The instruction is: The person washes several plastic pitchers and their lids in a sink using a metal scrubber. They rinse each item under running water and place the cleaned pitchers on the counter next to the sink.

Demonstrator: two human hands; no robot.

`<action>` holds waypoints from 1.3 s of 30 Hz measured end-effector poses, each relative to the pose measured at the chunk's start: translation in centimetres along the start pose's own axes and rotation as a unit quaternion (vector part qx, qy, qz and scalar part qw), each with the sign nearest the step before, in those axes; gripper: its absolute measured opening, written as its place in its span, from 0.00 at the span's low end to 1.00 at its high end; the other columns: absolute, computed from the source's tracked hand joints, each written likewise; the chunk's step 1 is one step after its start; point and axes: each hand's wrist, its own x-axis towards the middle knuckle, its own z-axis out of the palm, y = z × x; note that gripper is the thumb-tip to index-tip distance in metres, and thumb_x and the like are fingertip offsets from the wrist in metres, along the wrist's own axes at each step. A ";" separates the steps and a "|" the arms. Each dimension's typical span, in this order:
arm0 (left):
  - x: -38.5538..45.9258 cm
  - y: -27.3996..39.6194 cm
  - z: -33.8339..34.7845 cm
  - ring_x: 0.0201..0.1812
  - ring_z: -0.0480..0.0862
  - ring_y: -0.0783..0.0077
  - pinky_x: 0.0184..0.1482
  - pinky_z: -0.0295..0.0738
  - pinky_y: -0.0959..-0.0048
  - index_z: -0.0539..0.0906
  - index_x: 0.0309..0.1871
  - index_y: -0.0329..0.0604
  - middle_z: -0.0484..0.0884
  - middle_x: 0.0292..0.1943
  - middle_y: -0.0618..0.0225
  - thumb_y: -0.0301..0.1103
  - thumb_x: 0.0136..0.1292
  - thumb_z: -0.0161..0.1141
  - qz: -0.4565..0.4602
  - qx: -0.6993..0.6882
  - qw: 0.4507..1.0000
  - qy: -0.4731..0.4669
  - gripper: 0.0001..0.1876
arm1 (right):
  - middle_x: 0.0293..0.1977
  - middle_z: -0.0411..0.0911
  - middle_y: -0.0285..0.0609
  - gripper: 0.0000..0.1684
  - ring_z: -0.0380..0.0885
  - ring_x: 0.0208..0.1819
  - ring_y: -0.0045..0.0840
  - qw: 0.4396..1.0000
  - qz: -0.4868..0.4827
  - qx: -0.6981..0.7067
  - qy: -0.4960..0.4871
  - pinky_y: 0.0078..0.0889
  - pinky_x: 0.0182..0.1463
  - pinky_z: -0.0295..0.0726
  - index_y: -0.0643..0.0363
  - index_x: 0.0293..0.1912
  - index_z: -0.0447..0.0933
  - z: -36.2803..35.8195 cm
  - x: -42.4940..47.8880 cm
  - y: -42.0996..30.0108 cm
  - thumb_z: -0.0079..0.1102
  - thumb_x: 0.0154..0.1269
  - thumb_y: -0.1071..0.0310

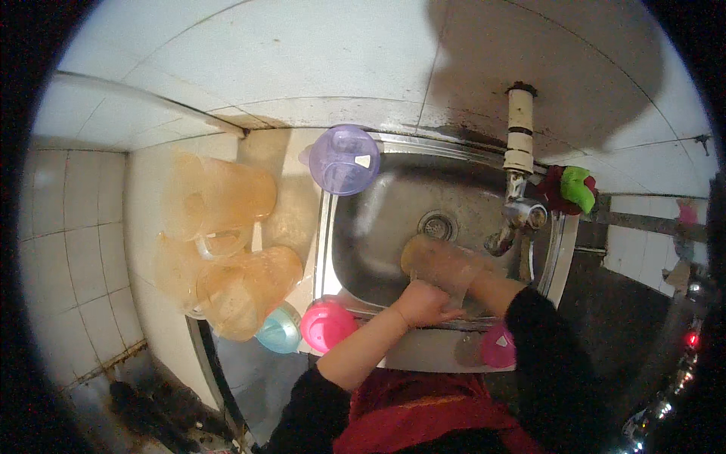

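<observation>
A translucent amber plastic jug point(413, 258) lies on its side over the steel sink basin, its base near the drain. My left hand point(422, 303) is closed around its handle on the side towards me. Through the wall of the jug my right hand point(454, 267) shows blurred, reaching in by the mouth. Whether its fingers hold anything is hidden by the cloudy plastic. Below the two hands is the stainless steel sink point(374, 227), with a round drain strainer point(438, 226) in its floor.
Several amber jugs point(249, 289) lie at the left. A purple lid point(344, 160) rests on the sink's left back corner. Teal point(279, 329), pink point(329, 326) and magenta point(498, 346) lids line the front. A faucet point(524, 214) juts over the basin; cloths point(577, 188) sit beside it.
</observation>
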 end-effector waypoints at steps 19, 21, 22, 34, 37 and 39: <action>0.0 0.2 -0.6 0.22 0.77 0.51 0.30 0.73 0.57 0.76 0.14 0.43 0.77 0.17 0.58 0.62 0.53 0.57 0.033 -0.064 0.996 0.047 0.30 | 0.51 0.73 0.42 0.25 0.71 0.54 0.29 0.969 0.239 0.057 -0.040 0.36 0.54 0.73 0.53 0.57 0.66 5.2 -2.1 0.5 0.49 0.61 0.58; 0.3 0.1 -1.1 0.24 0.77 0.51 0.30 0.73 0.57 0.76 0.13 0.42 0.78 0.18 0.58 0.63 0.53 0.57 0.010 -0.056 0.998 -0.024 0.30 | 0.49 0.74 0.42 0.24 0.71 0.53 0.30 0.933 0.327 0.091 -0.119 0.36 0.53 0.73 0.53 0.56 0.68 5.2 -0.8 0.0 0.51 0.60 0.59; 0.1 -0.4 -0.7 0.24 0.77 0.51 0.30 0.72 0.57 0.76 0.13 0.43 0.78 0.18 0.58 0.63 0.53 0.57 0.004 -0.049 0.999 -0.013 0.30 | 0.49 0.74 0.42 0.24 0.71 0.53 0.31 0.917 0.338 0.054 -0.206 0.37 0.52 0.74 0.53 0.55 0.68 4.3 0.4 -0.4 0.52 0.60 0.59; 1.1 -1.8 -1.4 0.26 0.79 0.51 0.31 0.74 0.58 0.80 0.20 0.43 0.79 0.22 0.55 0.64 0.53 0.57 -0.069 -0.120 0.989 -0.050 0.29 | 0.55 0.70 0.38 0.25 0.72 0.53 0.32 0.984 0.149 0.097 -0.003 0.37 0.53 0.73 0.48 0.55 0.72 7.8 -8.4 4.8 0.55 0.54 0.65; 0.2 -2.6 0.8 0.24 0.78 0.49 0.28 0.72 0.57 0.78 0.15 0.42 0.77 0.18 0.54 0.65 0.52 0.56 -0.002 -0.099 0.993 0.069 0.31 | 0.55 0.70 0.39 0.25 0.72 0.53 0.32 0.988 0.154 0.015 -0.015 0.37 0.55 0.72 0.48 0.55 0.72 5.7 -6.5 1.3 0.54 0.55 0.63; 0.5 -1.6 1.1 0.23 0.78 0.50 0.28 0.72 0.57 0.78 0.15 0.42 0.77 0.18 0.55 0.65 0.52 0.55 0.029 -0.050 0.993 0.102 0.31 | 0.55 0.71 0.39 0.24 0.72 0.54 0.32 0.977 0.206 0.062 -0.004 0.38 0.55 0.71 0.48 0.55 0.72 6.6 -6.0 0.3 0.54 0.56 0.62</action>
